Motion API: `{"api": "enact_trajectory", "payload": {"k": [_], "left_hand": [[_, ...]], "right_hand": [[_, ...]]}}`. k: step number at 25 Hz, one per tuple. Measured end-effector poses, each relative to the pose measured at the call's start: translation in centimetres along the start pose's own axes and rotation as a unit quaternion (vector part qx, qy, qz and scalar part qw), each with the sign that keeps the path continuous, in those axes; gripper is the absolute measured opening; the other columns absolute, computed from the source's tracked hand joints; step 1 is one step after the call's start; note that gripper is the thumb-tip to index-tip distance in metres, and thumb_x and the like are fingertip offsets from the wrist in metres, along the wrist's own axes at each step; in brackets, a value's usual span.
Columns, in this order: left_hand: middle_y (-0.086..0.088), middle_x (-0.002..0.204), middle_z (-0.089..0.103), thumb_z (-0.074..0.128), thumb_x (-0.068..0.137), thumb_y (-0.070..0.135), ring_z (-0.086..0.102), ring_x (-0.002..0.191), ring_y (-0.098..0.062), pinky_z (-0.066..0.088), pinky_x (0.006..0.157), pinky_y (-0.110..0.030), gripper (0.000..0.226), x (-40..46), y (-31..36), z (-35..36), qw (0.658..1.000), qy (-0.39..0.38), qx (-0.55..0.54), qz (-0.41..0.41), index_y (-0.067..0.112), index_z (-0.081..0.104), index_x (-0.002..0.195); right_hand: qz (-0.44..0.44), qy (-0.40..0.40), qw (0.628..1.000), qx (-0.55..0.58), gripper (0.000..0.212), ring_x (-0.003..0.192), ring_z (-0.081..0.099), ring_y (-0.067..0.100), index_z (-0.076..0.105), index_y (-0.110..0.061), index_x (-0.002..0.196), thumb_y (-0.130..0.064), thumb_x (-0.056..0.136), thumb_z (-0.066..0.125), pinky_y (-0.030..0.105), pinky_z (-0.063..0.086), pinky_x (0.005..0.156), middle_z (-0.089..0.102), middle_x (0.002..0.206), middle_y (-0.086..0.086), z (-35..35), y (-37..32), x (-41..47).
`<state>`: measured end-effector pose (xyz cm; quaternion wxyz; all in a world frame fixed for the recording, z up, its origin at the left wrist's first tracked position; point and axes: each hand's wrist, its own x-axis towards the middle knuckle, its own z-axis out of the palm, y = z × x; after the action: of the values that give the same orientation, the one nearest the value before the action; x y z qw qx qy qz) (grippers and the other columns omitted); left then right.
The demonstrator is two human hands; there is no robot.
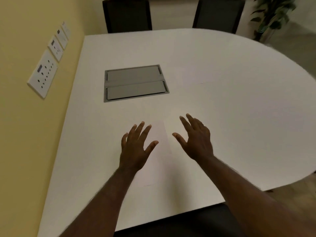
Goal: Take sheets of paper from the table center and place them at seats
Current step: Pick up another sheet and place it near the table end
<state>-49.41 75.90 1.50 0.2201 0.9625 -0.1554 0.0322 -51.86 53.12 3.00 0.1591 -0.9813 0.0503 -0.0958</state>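
A white sheet of paper (158, 161) lies flat on the white table (239, 117) near its front edge, faint against the surface. My left hand (135, 147) hovers over the sheet's left part with fingers spread and nothing in it. My right hand (196, 139) is just to the right of the sheet, fingers spread and empty too. A second pale sheet (193, 74) seems to lie farther back, right of the table's middle; its edges are hard to make out.
A grey cable hatch (135, 82) is set into the table's middle left. Two dark chairs (127, 14) (218, 13) stand at the far side and one (179, 224) right below me. Wall sockets (42, 74) on the yellow wall at left; a plant (271, 16) at far right.
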Motion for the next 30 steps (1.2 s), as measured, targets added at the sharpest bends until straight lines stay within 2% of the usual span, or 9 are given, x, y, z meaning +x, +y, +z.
{"api": "enact_trajectory", "payload": {"k": [4, 10, 12, 15, 19, 22, 25, 30], "left_hand": [[0.006, 0.158, 0.026, 0.031, 0.091, 0.066, 0.015, 0.148, -0.017, 0.014, 0.116, -0.046, 0.063, 0.9, 7.9, -4.9, 0.997, 0.042, -0.023, 0.061, 0.034, 0.035, 0.145], [0.005, 0.152, 0.038, 0.042, 0.091, 0.061, 0.030, 0.142, -0.017, 0.024, 0.111, -0.043, 0.058, 0.4, 20.1, -7.1, 0.985, 0.040, -0.028, 0.165, 0.030, 0.044, 0.140], [0.004, 0.149, 0.042, 0.048, 0.090, 0.058, 0.038, 0.137, -0.017, 0.029, 0.107, -0.041, 0.055, -0.1, 25.5, -6.0, 0.976, 0.037, -0.038, 0.212, 0.029, 0.047, 0.137], [0.005, 0.146, 0.046, 0.048, 0.085, 0.065, 0.044, 0.132, -0.016, 0.033, 0.103, -0.038, 0.061, -0.7, 34.5, -3.2, 0.962, 0.031, -0.054, 0.267, 0.030, 0.048, 0.135], [0.007, 0.145, 0.048, 0.048, 0.082, 0.068, 0.047, 0.129, -0.016, 0.037, 0.102, -0.040, 0.065, -1.8, 46.6, 1.7, 0.951, 0.036, -0.096, 0.291, 0.029, 0.049, 0.134], [0.006, 0.143, 0.049, 0.048, 0.083, 0.067, 0.046, 0.131, -0.015, 0.037, 0.103, -0.039, 0.065, -1.8, 55.0, 5.1, 0.941, 0.032, -0.117, 0.315, 0.027, 0.051, 0.133], [0.003, 0.140, 0.053, 0.052, 0.084, 0.064, 0.049, 0.129, -0.016, 0.044, 0.101, -0.044, 0.062, -0.6, 62.3, 7.9, 0.925, 0.033, -0.132, 0.354, 0.025, 0.054, 0.131], [0.001, 0.133, 0.058, 0.051, 0.084, 0.065, 0.051, 0.124, -0.016, 0.044, 0.098, -0.040, 0.059, 2.8, 73.9, 13.1, 0.901, 0.030, -0.145, 0.408, 0.023, 0.057, 0.126]], "right_hand": [[-0.020, 0.059, 0.998, -0.002, 0.065, 0.142, 0.034, 0.027, 0.038, -0.027, 0.146, -0.059, 0.090, 0.048, 0.047, 0.030, 0.110, 0.036, 0.155, 0.001, -8.9, 2.6, -2.4], [0.008, 0.118, 0.993, 0.016, 0.062, 0.142, 0.033, 0.025, 0.041, -0.027, 0.145, -0.054, 0.091, 0.052, 0.047, 0.027, 0.111, 0.037, 0.155, -0.001, -18.7, 9.9, -8.0], [0.016, 0.147, 0.989, 0.017, 0.060, 0.142, 0.035, 0.025, 0.044, -0.026, 0.143, -0.053, 0.091, 0.053, 0.048, 0.027, 0.111, 0.039, 0.154, 0.000, -21.8, 14.0, -10.5], [0.032, 0.186, 0.982, 0.015, 0.057, 0.141, 0.036, 0.025, 0.046, -0.025, 0.141, -0.052, 0.091, 0.054, 0.049, 0.025, 0.111, 0.041, 0.153, -0.001, -26.1, 21.4, -14.0], [0.056, 0.190, 0.980, -0.018, 0.058, 0.143, 0.032, 0.023, 0.044, -0.028, 0.143, -0.053, 0.092, 0.051, 0.049, 0.019, 0.114, 0.038, 0.154, -0.002, -31.4, 31.7, -18.6], [0.089, 0.202, 0.974, -0.042, 0.058, 0.144, 0.031, 0.022, 0.042, -0.029, 0.143, -0.054, 0.092, 0.050, 0.051, 0.018, 0.114, 0.037, 0.155, -0.003, -35.0, 38.8, -21.8], [0.131, 0.215, 0.966, -0.062, 0.058, 0.144, 0.030, 0.022, 0.041, -0.029, 0.143, -0.054, 0.091, 0.049, 0.053, 0.018, 0.114, 0.037, 0.155, -0.002, -37.9, 45.1, -23.8], [0.186, 0.240, 0.950, -0.068, 0.055, 0.143, 0.030, 0.022, 0.044, -0.028, 0.140, -0.053, 0.092, 0.049, 0.052, 0.021, 0.113, 0.039, 0.154, -0.001, -41.2, 55.4, -24.9]]}}
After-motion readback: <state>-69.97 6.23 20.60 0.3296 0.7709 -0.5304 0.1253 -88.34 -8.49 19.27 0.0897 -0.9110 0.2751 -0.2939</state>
